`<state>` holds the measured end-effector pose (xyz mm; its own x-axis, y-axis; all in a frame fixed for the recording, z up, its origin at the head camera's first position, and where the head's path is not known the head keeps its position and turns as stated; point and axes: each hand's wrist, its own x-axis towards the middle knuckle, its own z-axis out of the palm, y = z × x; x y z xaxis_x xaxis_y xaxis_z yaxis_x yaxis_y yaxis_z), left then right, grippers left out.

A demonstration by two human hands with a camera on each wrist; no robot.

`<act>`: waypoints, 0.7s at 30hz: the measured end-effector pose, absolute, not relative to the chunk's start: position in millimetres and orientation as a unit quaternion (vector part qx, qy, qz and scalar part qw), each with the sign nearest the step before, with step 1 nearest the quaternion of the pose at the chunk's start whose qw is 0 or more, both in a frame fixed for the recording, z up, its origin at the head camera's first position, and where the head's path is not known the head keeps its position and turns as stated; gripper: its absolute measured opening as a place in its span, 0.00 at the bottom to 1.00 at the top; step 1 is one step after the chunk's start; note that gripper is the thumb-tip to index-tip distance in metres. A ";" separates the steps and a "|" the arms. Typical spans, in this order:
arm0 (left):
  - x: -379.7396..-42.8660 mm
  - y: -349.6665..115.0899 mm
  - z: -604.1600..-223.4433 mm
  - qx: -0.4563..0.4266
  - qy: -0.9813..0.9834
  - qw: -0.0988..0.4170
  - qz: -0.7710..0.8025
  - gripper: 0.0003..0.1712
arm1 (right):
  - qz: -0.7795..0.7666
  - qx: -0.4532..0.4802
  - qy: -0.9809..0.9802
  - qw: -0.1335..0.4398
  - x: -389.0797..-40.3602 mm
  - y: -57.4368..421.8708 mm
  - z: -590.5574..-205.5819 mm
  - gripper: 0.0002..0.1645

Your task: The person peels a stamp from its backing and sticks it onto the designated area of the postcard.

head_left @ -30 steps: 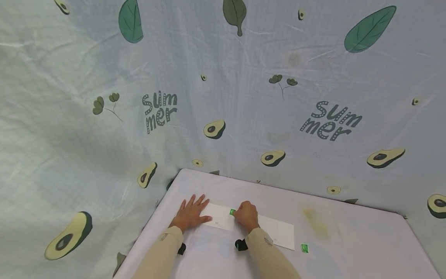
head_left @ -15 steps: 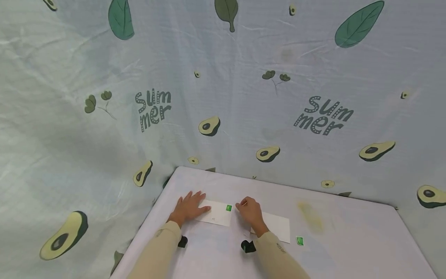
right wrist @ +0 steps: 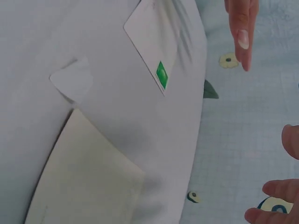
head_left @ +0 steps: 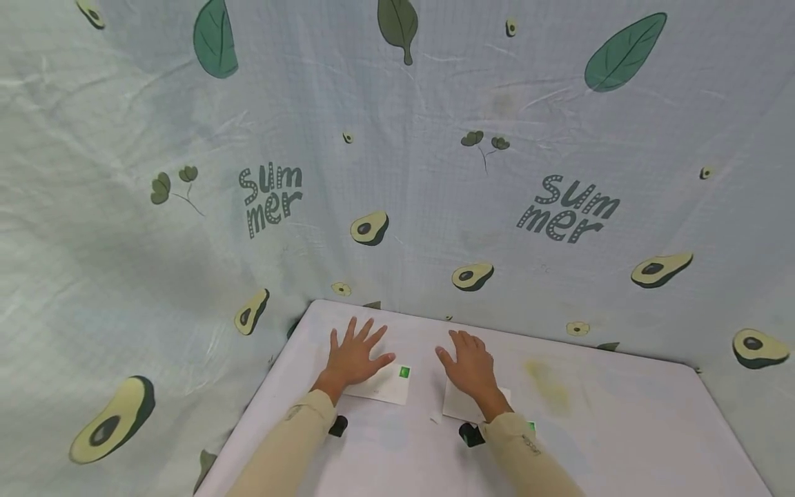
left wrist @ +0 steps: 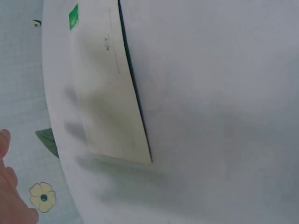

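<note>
You seem to be finishing the left envelope [head_left: 388, 390], its stamp [head_left: 405, 372] sitting at the far right corner; the next move is probably calling for the loose stamp [head_left: 531, 426]. That envelope is lying on the table [head_left: 385, 469], long axis running left to right, stamped end pointing right. Your left hand [head_left: 350, 359] is hovering, fingers spread, your right hand [head_left: 470, 366] thumb apart, neither pinching anything.

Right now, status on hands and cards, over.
Left hand, right hand: hovering, empty. Left card: green sticker at corner. Right card partly hidden. Paper scrap beside it.
</note>
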<state>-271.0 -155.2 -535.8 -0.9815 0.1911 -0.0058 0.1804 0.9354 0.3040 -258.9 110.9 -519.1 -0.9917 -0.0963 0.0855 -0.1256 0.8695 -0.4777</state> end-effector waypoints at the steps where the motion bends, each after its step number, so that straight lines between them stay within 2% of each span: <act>1: -271.1 -152.5 -533.4 0.094 0.984 0.019 0.150 0.46 | 0.239 0.059 -0.969 0.029 -258.6 113.4 -516.6 0.38; 5: -269.4 -139.4 -521.6 0.096 0.983 0.020 0.154 0.46 | 0.213 0.063 -0.975 0.018 -257.2 128.3 -508.1 0.44; 21: -263.3 -81.2 -521.0 0.128 0.983 0.022 0.130 0.47 | 0.177 0.039 -0.983 -0.008 -250.4 178.2 -505.7 0.48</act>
<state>-263.3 -81.2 -521.0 -0.9663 0.2571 -0.0093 0.2458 0.9332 0.2620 -250.4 178.2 -505.7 -0.9969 -0.0786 -0.0014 -0.0731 0.9340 -0.3497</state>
